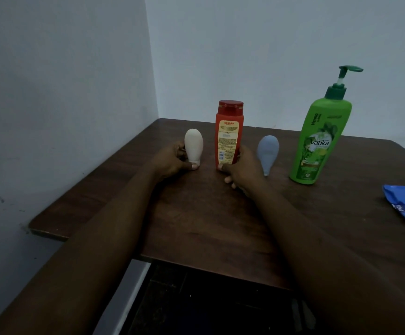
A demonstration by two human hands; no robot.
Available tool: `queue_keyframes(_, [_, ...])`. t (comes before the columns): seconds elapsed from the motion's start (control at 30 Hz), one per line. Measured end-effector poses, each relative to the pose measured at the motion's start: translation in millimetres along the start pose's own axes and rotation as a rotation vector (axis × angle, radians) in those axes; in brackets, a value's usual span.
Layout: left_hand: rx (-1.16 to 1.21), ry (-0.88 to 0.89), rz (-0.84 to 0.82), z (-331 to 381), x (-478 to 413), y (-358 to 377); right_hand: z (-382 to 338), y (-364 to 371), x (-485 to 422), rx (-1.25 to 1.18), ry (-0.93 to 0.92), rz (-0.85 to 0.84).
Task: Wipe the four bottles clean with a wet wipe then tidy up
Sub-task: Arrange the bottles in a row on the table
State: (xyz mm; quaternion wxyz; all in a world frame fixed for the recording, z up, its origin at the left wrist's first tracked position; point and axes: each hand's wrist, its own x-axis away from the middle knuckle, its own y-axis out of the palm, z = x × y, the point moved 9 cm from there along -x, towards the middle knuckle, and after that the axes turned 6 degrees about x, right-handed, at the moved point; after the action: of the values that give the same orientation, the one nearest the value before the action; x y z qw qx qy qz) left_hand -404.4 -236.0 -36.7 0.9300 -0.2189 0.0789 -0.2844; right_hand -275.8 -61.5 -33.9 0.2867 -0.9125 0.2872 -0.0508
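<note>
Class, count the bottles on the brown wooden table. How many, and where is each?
4: small white egg-shaped bottle in the left hand; red flip-cap bottle in the right hand; small blue-grey bottle right of it; green pump bottle farthest right. None seems hidden.

This is looking like a plain room in a home: a dark wooden worktop (pixel 196 226) is sitting in the far corner of bare pale walls (pixel 63 68), carrying household toiletries, a green pump bottle (pixel 317 141) at right and a red bottle (pixel 229 136).
</note>
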Motion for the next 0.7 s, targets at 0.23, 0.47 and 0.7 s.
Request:
queue_keyframes(0.23, [-0.001,0.008,-0.008,0.4,-1.4,0.3,0.8,-0.6,0.8,-0.012,0.001,-0.012])
queue_keyframes(0.47, [-0.013,-0.017,-0.007,-3.7,-4.0,-1.1,0.8,-0.6,1.7,-0.023,0.014,-0.009])
queue_keyframes(0.7, [-0.021,-0.003,-0.014,1.6,0.1,-0.8,-0.7,0.6,5.1,-0.024,0.002,-0.018])
